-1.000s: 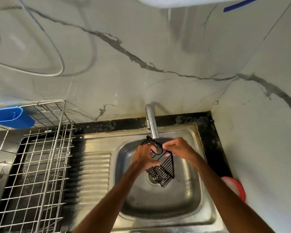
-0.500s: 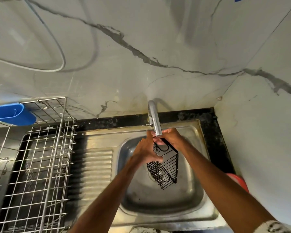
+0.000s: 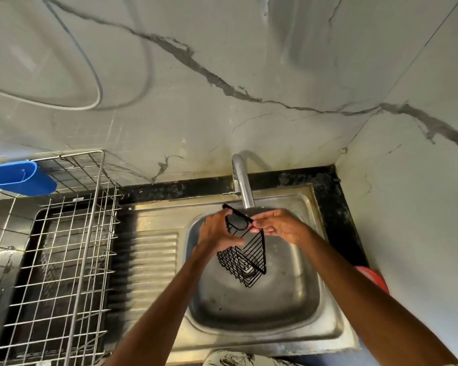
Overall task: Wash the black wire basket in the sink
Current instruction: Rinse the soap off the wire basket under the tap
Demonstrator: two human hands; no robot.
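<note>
While it hangs tilted over the sink (image 3: 262, 318) under the faucet (image 3: 242, 180), black wire basket (image 3: 245, 257) is held by left hand (image 3: 216, 235) curled round one side, right hand (image 3: 279, 225) pinching top rim. Wet wire may slip, clatter down. Water flow unclear. Dish rack (image 3: 64, 247) carries blue cup (image 3: 19, 178).

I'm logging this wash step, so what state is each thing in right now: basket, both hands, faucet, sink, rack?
black wire basket: empty, held tilted over the sink bowl, just under the spout.
left hand: grips the basket's left side.
right hand: fingers pinch the basket's top rim.
faucet: no stream visible.
sink: no pooled water visible.
wire dish rack: upright left of the sink, blue holder on its rim.
</note>
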